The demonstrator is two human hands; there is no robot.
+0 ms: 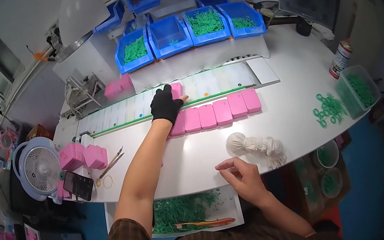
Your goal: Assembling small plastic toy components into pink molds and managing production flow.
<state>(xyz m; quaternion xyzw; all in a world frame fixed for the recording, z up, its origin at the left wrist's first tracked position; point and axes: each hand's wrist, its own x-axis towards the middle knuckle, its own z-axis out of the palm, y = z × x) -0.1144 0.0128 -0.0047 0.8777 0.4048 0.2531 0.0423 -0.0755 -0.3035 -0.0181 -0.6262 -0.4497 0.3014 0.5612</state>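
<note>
Only one view here, the head cam looking down, so here's what it shows: the left hand (165, 105), in a black glove, is stretched out across the white surface (295, 103) and sits on a pink block (177, 90) at the near edge of the long pale strip (211, 82) with the green border. The fingers look spread flat over the block with the thumb poking out toward the right, but the glove hides whether they're actually pinching it, so I can't tell if it's clamped or just being pressed. Right beneath the fingers, on the wrist side, runs a row of pink blocks (223, 111), touching side by side. My guess is these are light and a bit squishy, foam or rubber, matte so not slippery, nothing fragile; I'd grab one by the two long sides, thumb against fingers, since the top gives nothing to hold. The right hand (242, 175) is bare, resting at the near edge of the surface with fingers curled loosely together, holding nothing that I can see. Just past its fingertips is a white knotted cloth bundle (256, 146), and off to the right there's a scatter of green rings (329, 109).
</note>
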